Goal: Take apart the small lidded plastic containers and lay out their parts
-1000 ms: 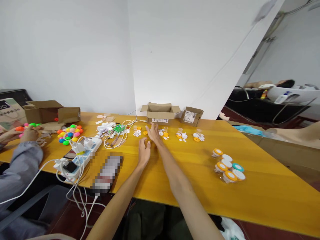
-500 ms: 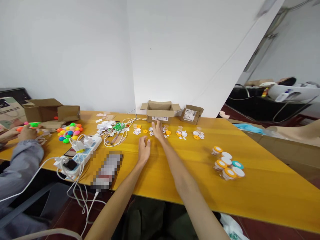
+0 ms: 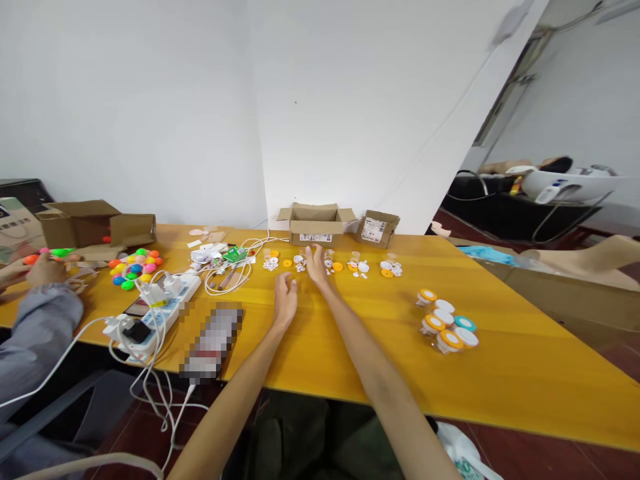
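Note:
My left hand (image 3: 285,298) rests on its side over the orange table (image 3: 345,333), fingers loosely curved and apart, holding nothing. Further forward, my right hand (image 3: 315,263) reaches to the small parts in front of an open cardboard box (image 3: 314,230); its fingers are partly spread and nothing shows in them. White pieces (image 3: 299,262) lie just left of it and an orange ring (image 3: 338,267) just right. More small heaps, with clear cups (image 3: 355,257) and orange rings, continue the row. Several lidded jars (image 3: 444,321) stand at the right.
A smaller carton (image 3: 378,228) stands beside the box. On the left are a phone (image 3: 213,343), a power strip (image 3: 165,317) with tangled cables, a green circuit board (image 3: 235,254) and colourful balls (image 3: 135,268). Another person's hand (image 3: 46,270) holds bright pieces at far left.
The view has turned slightly right, so most things sit a little further left. Both of my hands keep nearly the same place and pose.

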A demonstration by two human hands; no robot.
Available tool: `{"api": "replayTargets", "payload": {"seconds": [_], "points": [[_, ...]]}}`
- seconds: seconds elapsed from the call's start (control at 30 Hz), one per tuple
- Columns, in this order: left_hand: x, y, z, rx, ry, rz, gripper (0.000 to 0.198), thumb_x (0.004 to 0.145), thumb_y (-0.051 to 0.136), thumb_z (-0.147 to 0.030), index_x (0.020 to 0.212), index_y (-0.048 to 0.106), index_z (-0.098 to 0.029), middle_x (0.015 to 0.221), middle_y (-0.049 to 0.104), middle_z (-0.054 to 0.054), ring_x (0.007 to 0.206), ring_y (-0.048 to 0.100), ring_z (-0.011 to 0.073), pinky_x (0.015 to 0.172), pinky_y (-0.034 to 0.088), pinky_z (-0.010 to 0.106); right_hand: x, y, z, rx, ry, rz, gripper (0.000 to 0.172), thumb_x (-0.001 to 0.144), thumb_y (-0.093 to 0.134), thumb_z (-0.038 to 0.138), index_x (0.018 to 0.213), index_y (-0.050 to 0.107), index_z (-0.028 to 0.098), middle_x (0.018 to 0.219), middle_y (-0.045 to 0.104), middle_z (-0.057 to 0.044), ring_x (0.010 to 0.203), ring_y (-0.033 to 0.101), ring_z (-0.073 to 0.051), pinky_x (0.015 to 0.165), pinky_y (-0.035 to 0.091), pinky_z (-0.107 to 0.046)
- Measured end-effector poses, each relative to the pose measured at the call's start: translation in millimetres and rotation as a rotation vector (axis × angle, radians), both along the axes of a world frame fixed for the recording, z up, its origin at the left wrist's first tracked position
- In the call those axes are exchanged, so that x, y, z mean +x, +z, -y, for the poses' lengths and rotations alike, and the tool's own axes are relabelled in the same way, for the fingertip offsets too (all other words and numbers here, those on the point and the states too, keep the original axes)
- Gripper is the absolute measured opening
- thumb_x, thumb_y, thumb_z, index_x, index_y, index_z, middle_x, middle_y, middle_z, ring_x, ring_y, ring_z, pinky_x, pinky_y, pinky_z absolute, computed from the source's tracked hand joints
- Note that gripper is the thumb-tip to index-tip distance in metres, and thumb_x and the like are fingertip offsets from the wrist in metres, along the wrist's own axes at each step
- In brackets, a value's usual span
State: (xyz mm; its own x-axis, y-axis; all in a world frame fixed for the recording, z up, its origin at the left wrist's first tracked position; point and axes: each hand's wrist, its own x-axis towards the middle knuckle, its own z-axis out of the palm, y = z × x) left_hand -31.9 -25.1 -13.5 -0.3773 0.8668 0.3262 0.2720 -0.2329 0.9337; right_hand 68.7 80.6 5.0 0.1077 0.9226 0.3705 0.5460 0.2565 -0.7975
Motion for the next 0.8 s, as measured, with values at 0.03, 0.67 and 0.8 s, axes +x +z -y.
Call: {"api": "replayTargets", "payload": {"seconds": [0.03, 0.67, 0.8], "points": [[0.0, -0.3, -0.3, 0.000, -0.001, 0.000, 0.020, 0.084, 0.061, -0.016, 0.103, 0.063, -0.023, 0.113, 0.069, 0.006, 0.108, 0.064, 0.0225, 0.103, 0.048, 0.039, 0.9, -2.0, 3.7, 0.004, 0.012, 0.009, 0.043, 0.101, 0.026, 0.039, 0.134, 0.042, 0.017, 0.135, 0.057, -0.017, 0.131, 0.051, -0.023, 0.110, 0.038, -0.040], [8.0, 3.1, -20.6, -0.190, 0.026, -0.652, 0.052, 0.079, 0.055, -0.013, 0.130, 0.052, -0.017, 0.148, 0.051, 0.017, 0.133, 0.051, 0.0323, 0.116, 0.035, 0.048, 18.6, -6.3, 88.1, -0.088, 0.150, 0.673, 0.040, 0.101, 0.036, 0.032, 0.133, 0.056, 0.019, 0.152, 0.043, -0.018, 0.140, 0.040, -0.031, 0.112, 0.034, -0.048], [8.9, 5.7, -33.8, -0.205, 0.029, -0.707, 0.052, 0.079, 0.054, -0.012, 0.131, 0.051, -0.016, 0.151, 0.048, 0.017, 0.135, 0.050, 0.0315, 0.115, 0.035, 0.045, 15.5, 4.3, 86.0, -0.113, 0.134, 0.680, 0.041, 0.100, 0.037, 0.029, 0.137, 0.054, 0.022, 0.150, 0.045, -0.016, 0.140, 0.040, -0.030, 0.111, 0.035, -0.047]]}}
